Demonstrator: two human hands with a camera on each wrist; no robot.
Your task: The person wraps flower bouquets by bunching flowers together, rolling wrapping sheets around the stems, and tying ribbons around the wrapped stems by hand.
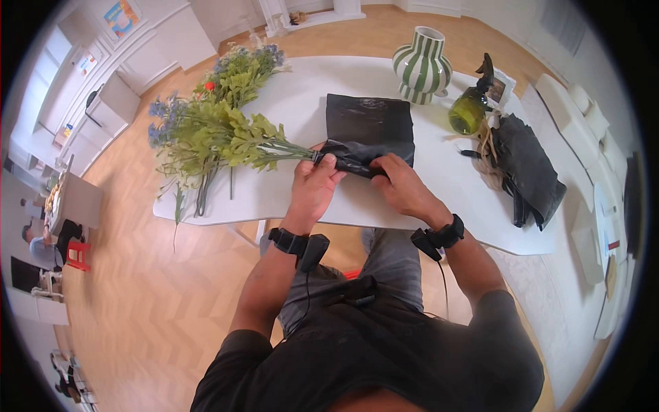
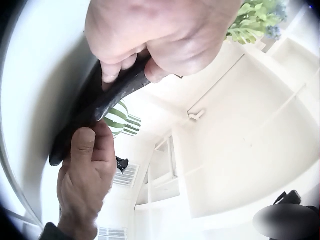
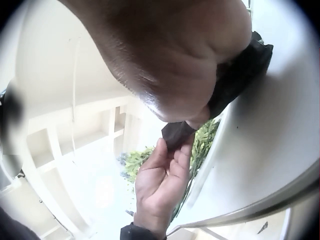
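Note:
A black wrapping sheet (image 1: pixel 371 123) lies on the white table (image 1: pixel 288 199), its near part rolled into a tube around the stem ends. My left hand (image 1: pixel 312 189) grips the left end of that roll, thumb on top, where the green stems (image 1: pixel 292 149) run into it. At the roll's right end, my right hand (image 1: pixel 408 191) pinches the black material between thumb and fingers. The leafy bunch of artificial flowers (image 1: pixel 226 130), with blue blooms and a red one, spreads leftward over the table. In the left wrist view the roll (image 2: pixel 125 87) spans both hands. The wrapped stem ends are hidden.
A green-and-white striped vase (image 1: pixel 422 65) stands at the back. Right of it are a green spray bottle (image 1: pixel 470 110) and a crumpled black bundle (image 1: pixel 532 165) with dry tan material beside it. The table's front edge runs just before my body. A person sits far left.

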